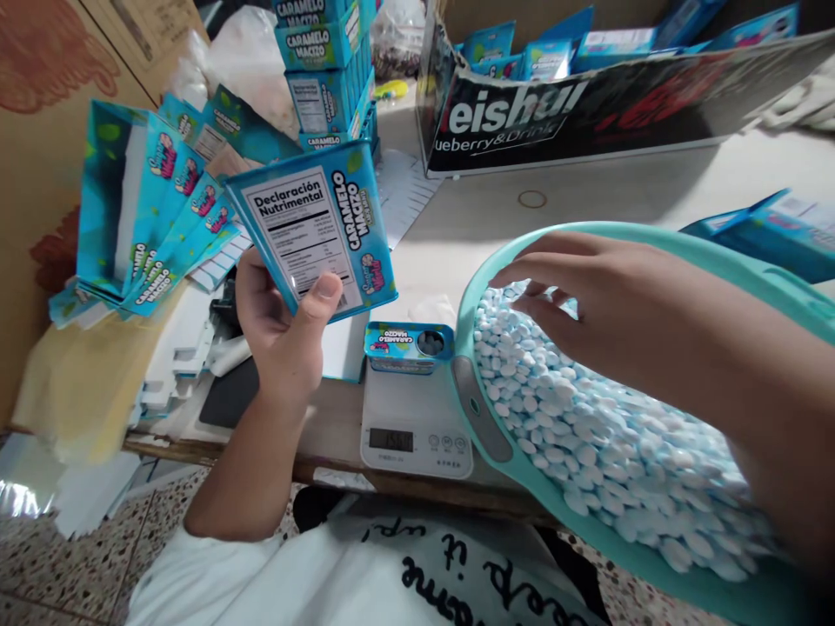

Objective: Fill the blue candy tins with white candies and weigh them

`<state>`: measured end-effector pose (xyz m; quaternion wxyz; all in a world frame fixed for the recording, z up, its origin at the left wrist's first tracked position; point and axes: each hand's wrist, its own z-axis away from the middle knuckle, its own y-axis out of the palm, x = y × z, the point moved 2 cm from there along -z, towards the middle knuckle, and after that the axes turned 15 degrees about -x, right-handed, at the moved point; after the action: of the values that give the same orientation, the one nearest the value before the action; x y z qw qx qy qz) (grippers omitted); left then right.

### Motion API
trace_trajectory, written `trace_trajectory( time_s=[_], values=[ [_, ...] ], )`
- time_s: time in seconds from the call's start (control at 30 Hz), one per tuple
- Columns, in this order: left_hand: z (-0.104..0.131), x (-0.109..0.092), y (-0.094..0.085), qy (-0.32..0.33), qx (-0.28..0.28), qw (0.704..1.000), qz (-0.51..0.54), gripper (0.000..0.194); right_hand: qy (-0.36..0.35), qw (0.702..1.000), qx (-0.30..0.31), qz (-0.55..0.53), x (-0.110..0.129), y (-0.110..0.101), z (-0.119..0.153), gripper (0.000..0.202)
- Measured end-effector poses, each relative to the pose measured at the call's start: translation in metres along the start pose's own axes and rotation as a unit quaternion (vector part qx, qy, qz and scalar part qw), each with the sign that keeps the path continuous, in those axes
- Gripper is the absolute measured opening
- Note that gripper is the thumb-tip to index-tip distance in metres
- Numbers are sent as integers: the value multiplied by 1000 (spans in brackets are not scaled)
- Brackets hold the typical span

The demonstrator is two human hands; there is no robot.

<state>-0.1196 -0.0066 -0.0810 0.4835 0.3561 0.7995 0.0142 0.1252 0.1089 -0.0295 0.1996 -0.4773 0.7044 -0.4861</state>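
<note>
My left hand (pixel 287 322) is closed around a blue candy box (pixel 306 230), its thumb across the white "Declaración Nutrimental" label. The box is tilted and held above the table. My right hand (pixel 574 278) reaches over the left part of a teal basin (pixel 463 317). Its fingers are bent and apart, with the tips at the small white and pale-blue candies (pixel 554 409). Whether any candy sits between them I cannot tell. Between the hands, a small blue box with an oval opening (pixel 408 345) rests on a white digital scale (pixel 417 426); dark contents show through the opening.
Fanned blue cartons (pixel 163 209) lie at the left. Behind my left hand rises a stack of blue boxes (pixel 323 78). A black cardboard box (pixel 587 122) at the back holds more blue packages. Another blue package (pixel 776 230) lies at the right. The table's front edge (pixel 261 456) is near my body.
</note>
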Motion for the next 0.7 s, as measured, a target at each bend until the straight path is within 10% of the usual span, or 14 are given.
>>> trace_trajectory(
  time_s=[0.7],
  values=[
    [2,-3,1,-13,25,1000,4,32,-14,996,-82,-35,15,-11,-2,23]
  ],
)
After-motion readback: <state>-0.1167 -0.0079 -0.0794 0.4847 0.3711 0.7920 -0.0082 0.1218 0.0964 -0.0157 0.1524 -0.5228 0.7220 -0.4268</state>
